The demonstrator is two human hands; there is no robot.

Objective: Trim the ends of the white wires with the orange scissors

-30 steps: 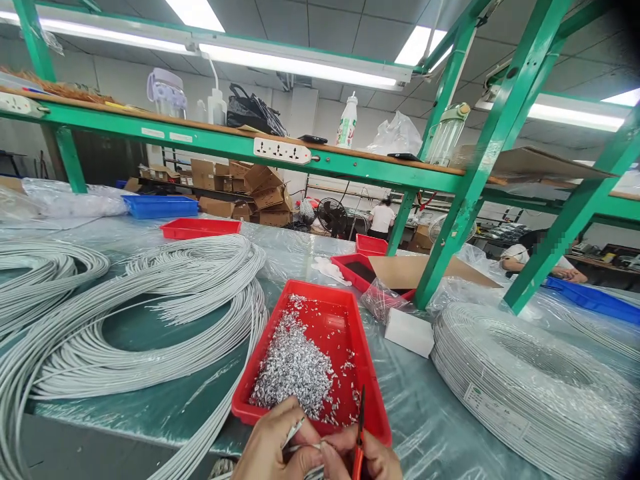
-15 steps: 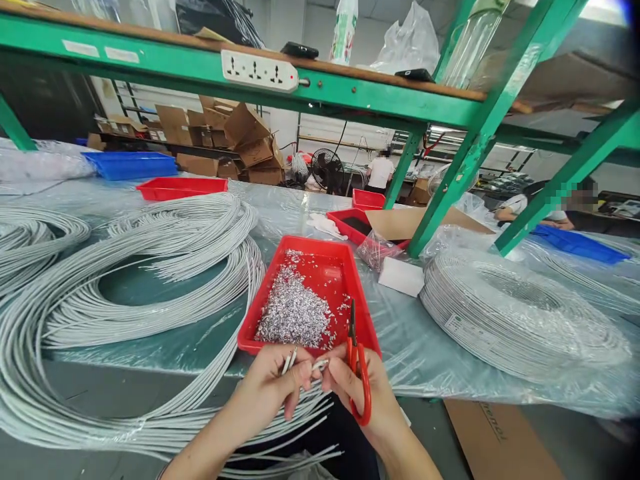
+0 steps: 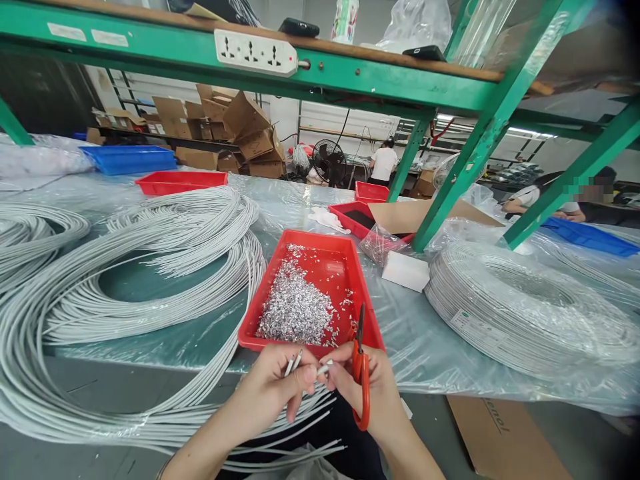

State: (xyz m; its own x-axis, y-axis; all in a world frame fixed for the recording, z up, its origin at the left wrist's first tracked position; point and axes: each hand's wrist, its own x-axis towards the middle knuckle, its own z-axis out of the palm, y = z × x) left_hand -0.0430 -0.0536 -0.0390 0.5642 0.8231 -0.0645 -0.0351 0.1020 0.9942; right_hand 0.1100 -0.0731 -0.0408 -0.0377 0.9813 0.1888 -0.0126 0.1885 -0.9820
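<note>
My left hand is closed around a few white cable ends in front of the red tray. Opposite it, my right hand pinches at the tip of one white cable, its fingertips close to the left ones. Red-handled scissors hang on the right hand, blades pointing up. The red tray bears a heap of small silvery pieces. Below the hands, more loose cable ends run from the bundle on the left.
Large white cable coils lie at the left, and a plastic-wrapped coil at the right. A small white box stands beside it. A green frame with a socket strip crosses above. Two people are further back.
The view has shifted slightly. The scissors have turned a little in my right hand, and the pinched cable end is tilted differently. Both hands keep their hold.
</note>
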